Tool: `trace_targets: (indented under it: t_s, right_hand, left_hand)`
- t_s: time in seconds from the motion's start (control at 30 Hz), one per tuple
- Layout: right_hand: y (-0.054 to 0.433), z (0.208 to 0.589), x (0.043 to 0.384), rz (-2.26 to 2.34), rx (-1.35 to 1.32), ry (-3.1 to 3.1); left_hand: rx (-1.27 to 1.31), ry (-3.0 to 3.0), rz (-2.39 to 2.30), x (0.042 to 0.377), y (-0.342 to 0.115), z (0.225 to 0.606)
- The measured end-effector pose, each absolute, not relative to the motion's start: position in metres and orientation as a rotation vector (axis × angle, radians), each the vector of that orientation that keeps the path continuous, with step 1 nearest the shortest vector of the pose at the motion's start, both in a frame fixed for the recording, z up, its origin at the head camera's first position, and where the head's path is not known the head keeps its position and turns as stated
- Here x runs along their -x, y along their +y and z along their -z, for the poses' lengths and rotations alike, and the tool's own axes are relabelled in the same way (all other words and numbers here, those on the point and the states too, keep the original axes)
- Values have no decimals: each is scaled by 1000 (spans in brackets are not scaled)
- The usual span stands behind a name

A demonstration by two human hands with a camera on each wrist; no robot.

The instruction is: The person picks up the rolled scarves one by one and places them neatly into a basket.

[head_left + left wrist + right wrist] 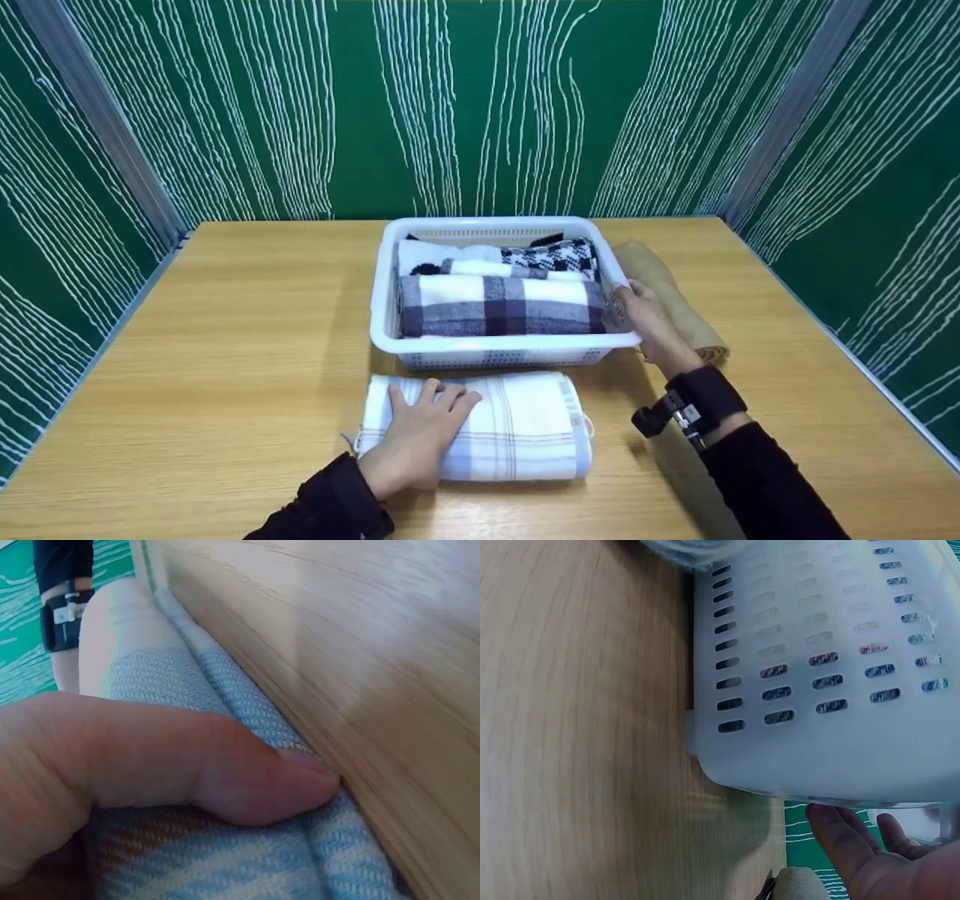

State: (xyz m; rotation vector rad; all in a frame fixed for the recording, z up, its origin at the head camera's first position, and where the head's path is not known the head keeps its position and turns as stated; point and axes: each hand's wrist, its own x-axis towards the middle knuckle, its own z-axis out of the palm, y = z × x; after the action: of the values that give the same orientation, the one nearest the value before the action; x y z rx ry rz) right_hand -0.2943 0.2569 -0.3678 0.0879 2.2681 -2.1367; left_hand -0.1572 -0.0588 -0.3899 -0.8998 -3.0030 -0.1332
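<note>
A rolled white and light-blue plaid scarf (517, 431) lies on the table before me, loose threads at its ends. My left hand (420, 435) grips its left part from above, fingers spread over the top. In the left wrist view the thumb (247, 765) presses along the roll's near side, close to the table. A white perforated plastic basket (510, 343) stands just beyond the scarf. My right hand (649, 319) holds the basket's right rim; several of its fingers (840, 836) show beside the basket in the right wrist view. A grey and white checked roll (506, 307) fills the basket's front.
Behind the checked roll, the basket holds more folded cloths, among them a black and white patterned one (551, 257). A tan rolled cloth (671, 296) lies right of the basket, partly behind my right hand. Green panels with white lines (465, 112) enclose the wooden table (247, 337).
</note>
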Motion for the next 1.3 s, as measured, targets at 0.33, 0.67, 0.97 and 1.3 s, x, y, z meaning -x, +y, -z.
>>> trace_targets:
  t_s: [0.33,0.67,0.97,1.3]
  right_hand:
    - [256,368,295,2115,-125,2285]
    - [259,364,295,2099,-165,2223]
    - [265,369,296,2129,-87,2053]
    - [291,370,258,2078,-77,1944]
  left_hand:
    - [872,-3058,109,160,-43,388]
    - [891,-3060,159,161,-43,387]
    - [937,-3033,461,160,-68,379]
    - [450,-2992,1222,148,-120,374]
